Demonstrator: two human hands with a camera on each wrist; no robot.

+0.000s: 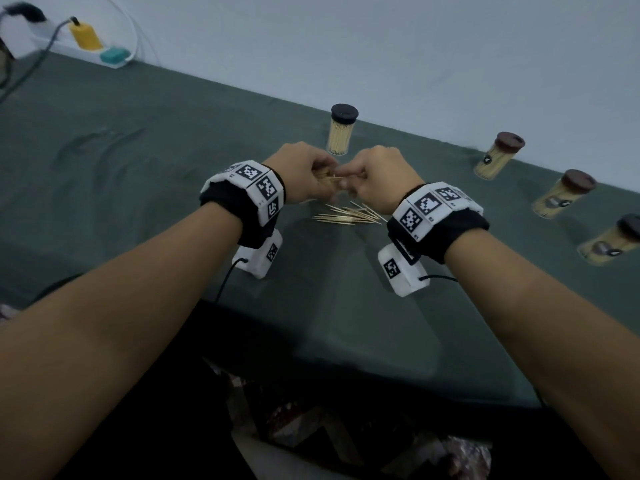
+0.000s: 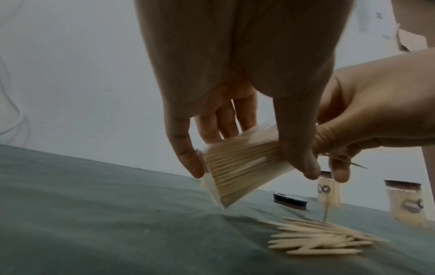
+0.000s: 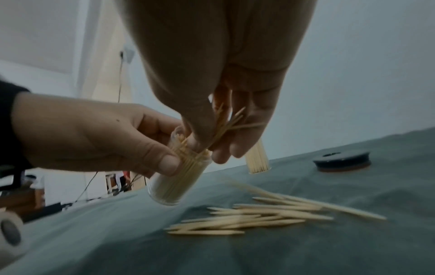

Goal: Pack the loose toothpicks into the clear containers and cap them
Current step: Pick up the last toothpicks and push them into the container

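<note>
Filling step: left hand [image 3: 94, 137] grips the tilted clear container [image 3: 179, 174], right hand [image 3: 212, 104] pinches toothpicks [image 3: 230, 121] into its mouth (nearly full). Next I'd grab the loose pile [image 3: 259, 215], then the cap [image 3: 341, 161].

Dim, cool, flat light in all 3 views, with no clear source and no glare. Only soft, weak shadows on the green cloth [image 1: 138, 140]. Strong wide-angle bending at the head view's edges: capped containers [image 1: 498, 160] at right leaning outward. Motion blur on the loose toothpicks [image 2: 322, 238] and the open container [image 2: 240, 163] in the left wrist view. Grainy, soft focus in both wrist views; palms close to the lens dark and unsharp.
</note>
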